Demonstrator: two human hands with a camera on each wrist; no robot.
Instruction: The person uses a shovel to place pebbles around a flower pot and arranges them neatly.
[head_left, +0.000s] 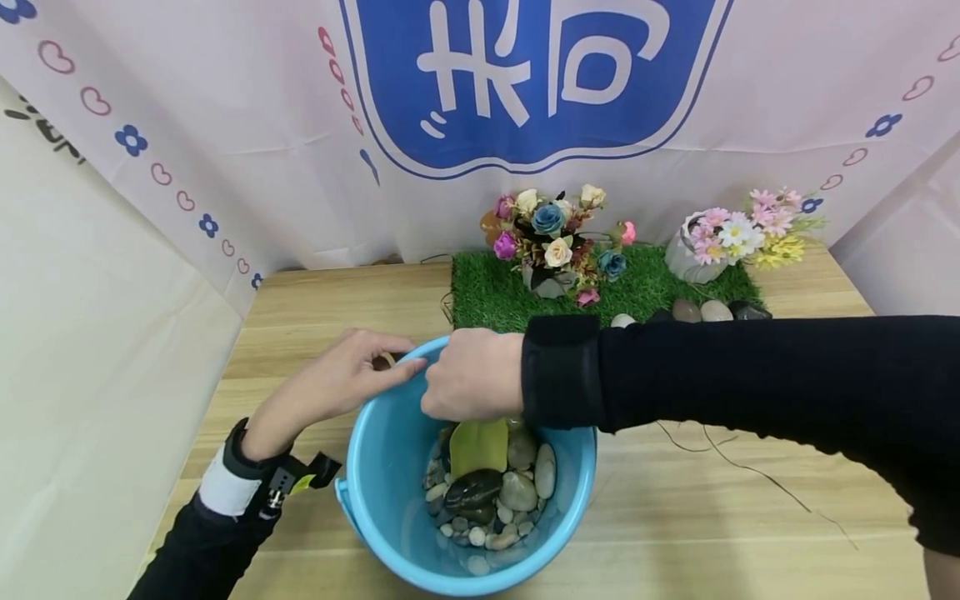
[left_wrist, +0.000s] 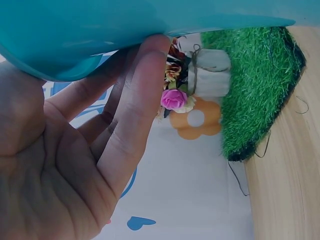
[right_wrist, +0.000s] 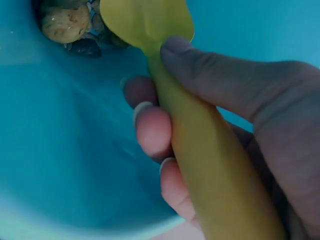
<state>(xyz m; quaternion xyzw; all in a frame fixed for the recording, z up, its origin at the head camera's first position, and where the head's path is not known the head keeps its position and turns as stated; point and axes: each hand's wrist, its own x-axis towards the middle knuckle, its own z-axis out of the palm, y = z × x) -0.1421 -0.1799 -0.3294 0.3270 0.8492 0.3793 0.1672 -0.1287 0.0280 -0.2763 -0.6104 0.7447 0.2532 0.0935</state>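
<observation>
A light-blue bucket (head_left: pixel 386 475) stands on the wooden table with wet stones (head_left: pixel 517 492) and pebbles lying in its bottom. My right hand (head_left: pixel 468 375) is over its far side, gripping a yellow toy shovel (head_left: pixel 480 446) whose blade points down among the stones. In the right wrist view, fingers wrap the thick yellow handle (right_wrist: pixel 210 150) and the thumb lies along its top near the blade. At the upper left of the bucket, my left hand (head_left: pixel 337 375) pinches the rim, with the other fingers along the outer wall in the left wrist view.
Behind the bucket lies a green turf mat (head_left: pixel 487 292) bearing a pot of mixed flowers (head_left: pixel 555 242) and a pot of pink flowers (head_left: pixel 735 233). Several stones (head_left: pixel 716 310) sit along its front edge. Thin dark threads (head_left: pixel 780 487) lie on the table (head_left: pixel 675 533); a printed cloth (head_left: pixel 300 200) hangs behind.
</observation>
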